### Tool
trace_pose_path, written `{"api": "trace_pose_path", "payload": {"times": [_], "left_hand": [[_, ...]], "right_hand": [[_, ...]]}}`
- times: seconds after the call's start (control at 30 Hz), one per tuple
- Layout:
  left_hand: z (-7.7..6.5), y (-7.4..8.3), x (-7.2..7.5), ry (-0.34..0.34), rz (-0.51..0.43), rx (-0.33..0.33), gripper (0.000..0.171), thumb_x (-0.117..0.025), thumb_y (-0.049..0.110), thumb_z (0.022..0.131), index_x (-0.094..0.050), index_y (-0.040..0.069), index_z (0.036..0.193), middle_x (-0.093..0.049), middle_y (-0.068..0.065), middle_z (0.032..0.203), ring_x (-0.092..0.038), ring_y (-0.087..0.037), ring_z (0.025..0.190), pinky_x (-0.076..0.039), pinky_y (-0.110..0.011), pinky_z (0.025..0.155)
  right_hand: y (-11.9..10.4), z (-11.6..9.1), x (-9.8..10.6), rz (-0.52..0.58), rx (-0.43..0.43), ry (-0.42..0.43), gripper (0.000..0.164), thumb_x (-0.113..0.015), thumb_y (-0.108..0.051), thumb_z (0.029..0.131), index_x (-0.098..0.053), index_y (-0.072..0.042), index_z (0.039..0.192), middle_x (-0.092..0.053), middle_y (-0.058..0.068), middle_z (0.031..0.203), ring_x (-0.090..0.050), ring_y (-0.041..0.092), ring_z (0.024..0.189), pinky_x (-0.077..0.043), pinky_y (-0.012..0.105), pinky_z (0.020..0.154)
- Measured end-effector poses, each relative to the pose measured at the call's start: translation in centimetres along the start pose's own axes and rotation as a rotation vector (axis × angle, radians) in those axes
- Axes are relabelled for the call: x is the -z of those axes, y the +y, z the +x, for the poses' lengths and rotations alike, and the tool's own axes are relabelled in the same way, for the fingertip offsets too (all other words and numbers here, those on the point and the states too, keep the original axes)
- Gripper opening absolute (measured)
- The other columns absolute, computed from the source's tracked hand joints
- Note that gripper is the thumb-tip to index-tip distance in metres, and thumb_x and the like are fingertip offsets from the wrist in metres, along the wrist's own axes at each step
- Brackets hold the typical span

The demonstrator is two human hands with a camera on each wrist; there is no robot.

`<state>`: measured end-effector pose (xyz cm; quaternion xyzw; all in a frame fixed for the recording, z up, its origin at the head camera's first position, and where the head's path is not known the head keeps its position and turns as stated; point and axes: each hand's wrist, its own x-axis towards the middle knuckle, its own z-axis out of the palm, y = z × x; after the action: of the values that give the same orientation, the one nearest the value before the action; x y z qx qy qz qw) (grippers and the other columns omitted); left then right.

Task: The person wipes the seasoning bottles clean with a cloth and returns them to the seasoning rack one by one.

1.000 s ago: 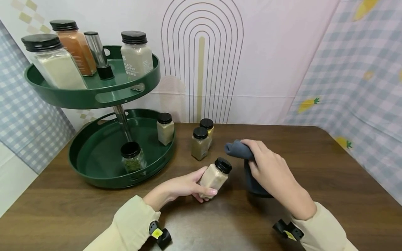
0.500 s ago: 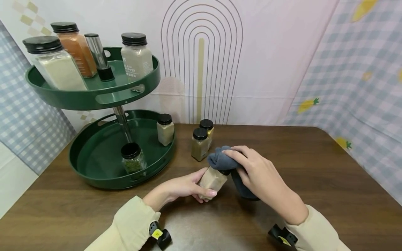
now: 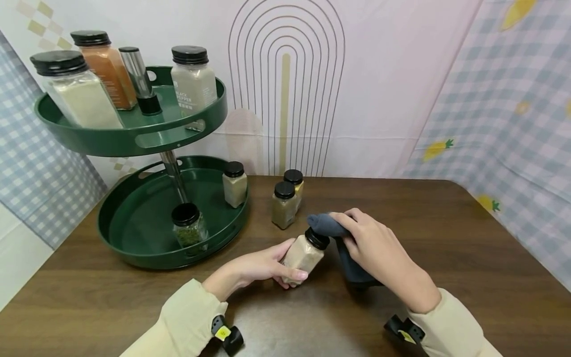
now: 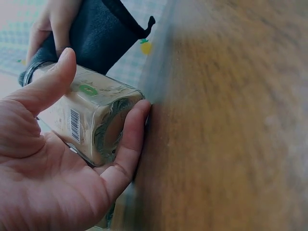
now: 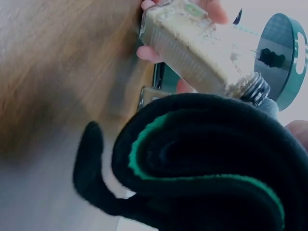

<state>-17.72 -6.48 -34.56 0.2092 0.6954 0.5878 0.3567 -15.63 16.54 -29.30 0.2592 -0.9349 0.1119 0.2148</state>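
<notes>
My left hand (image 3: 267, 265) holds a square glass spice jar (image 3: 303, 256) of pale powder, tilted with its black lid up and to the right. In the left wrist view the jar (image 4: 84, 113) lies between thumb and fingers, its base and a barcode showing. My right hand (image 3: 379, 245) grips a folded dark blue-grey cloth (image 3: 327, 225), whose rolled end is at the jar's lid. Loose cloth hangs below that hand. The right wrist view has the cloth (image 5: 202, 103) large in front, partly covering the lid end of the jar (image 5: 202, 45).
Two small spice jars (image 3: 284, 206) stand on the wooden table (image 3: 424, 213) behind my hands. To the left is a two-tier green tray stand (image 3: 134, 253), with small jars below and larger jars plus a metal cylinder (image 3: 139, 77) above. A patterned cloth backdrop (image 3: 379, 74) hangs behind.
My right hand brought the cloth left over the jar's lid, then drew it slightly back right, so the lid shows again. My left hand and the jar stay nearly still.
</notes>
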Motion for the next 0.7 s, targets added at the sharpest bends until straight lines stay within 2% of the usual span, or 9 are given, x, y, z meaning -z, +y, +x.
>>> {"api": "trace_pose_path", "payload": {"times": [0.3, 0.43, 0.5, 0.57, 0.63, 0.7], "left_hand": [[0.1, -0.1, 0.0, 0.002, 0.000, -0.003, 0.057, -0.066, 0.016, 0.087, -0.034, 0.012, 0.134, -0.057, -0.009, 0.100, -0.059, -0.018, 0.079, -0.052, -0.031, 0.069], [0.1, -0.1, 0.0, -0.002, -0.003, -0.007, 0.056, -0.065, 0.015, 0.087, -0.034, 0.012, 0.133, -0.057, -0.009, 0.101, -0.060, -0.018, 0.079, -0.052, -0.031, 0.068], [0.1, -0.1, 0.1, -0.005, -0.003, -0.007, 0.057, -0.065, 0.016, 0.087, -0.033, 0.012, 0.134, -0.057, -0.009, 0.102, -0.060, -0.018, 0.080, -0.052, -0.031, 0.069], [0.1, -0.1, 0.1, -0.009, 0.000, -0.007, 0.057, -0.065, 0.016, 0.087, -0.033, 0.012, 0.134, -0.057, -0.009, 0.103, -0.060, -0.018, 0.081, -0.052, -0.031, 0.070], [0.0, -0.1, 0.1, -0.012, 0.000, -0.005, 0.057, -0.065, 0.017, 0.087, -0.033, 0.013, 0.135, -0.057, -0.009, 0.103, -0.060, -0.019, 0.081, -0.052, -0.032, 0.070], [0.0, 0.0, 0.1, -0.017, -0.003, -0.005, 0.057, -0.064, 0.017, 0.088, -0.033, 0.012, 0.135, -0.057, -0.009, 0.101, -0.060, -0.019, 0.080, -0.053, -0.032, 0.071]], "right_hand": [[0.6, -0.2, 1.0, -0.042, -0.030, -0.125, 0.037, -0.066, -0.005, 0.081, -0.061, -0.016, 0.116, -0.060, 0.005, 0.091, -0.061, 0.021, 0.069, -0.048, 0.038, 0.055], [1.3, -0.3, 2.2, -0.073, -0.041, -0.181, 0.038, -0.064, -0.005, 0.081, -0.062, -0.021, 0.116, -0.061, 0.002, 0.092, -0.059, 0.018, 0.068, -0.045, 0.036, 0.051], [1.4, -0.3, 2.8, -0.083, -0.041, -0.164, 0.040, -0.065, -0.006, 0.080, -0.061, -0.024, 0.116, -0.061, 0.001, 0.095, -0.060, 0.019, 0.071, -0.046, 0.038, 0.052], [1.4, -0.2, 3.2, -0.066, -0.031, -0.110, 0.043, -0.066, -0.007, 0.080, -0.060, -0.026, 0.118, -0.062, 0.001, 0.101, -0.062, 0.021, 0.078, -0.048, 0.042, 0.057], [1.1, -0.2, 3.4, -0.033, 0.017, -0.043, 0.046, -0.068, -0.008, 0.080, -0.058, -0.026, 0.121, -0.061, 0.001, 0.105, -0.063, 0.022, 0.082, -0.050, 0.043, 0.061], [0.7, 0.0, 3.2, 0.012, 0.103, 0.008, 0.048, -0.069, -0.007, 0.079, -0.058, -0.025, 0.122, -0.059, 0.000, 0.109, -0.063, 0.020, 0.084, -0.051, 0.042, 0.064]]}}
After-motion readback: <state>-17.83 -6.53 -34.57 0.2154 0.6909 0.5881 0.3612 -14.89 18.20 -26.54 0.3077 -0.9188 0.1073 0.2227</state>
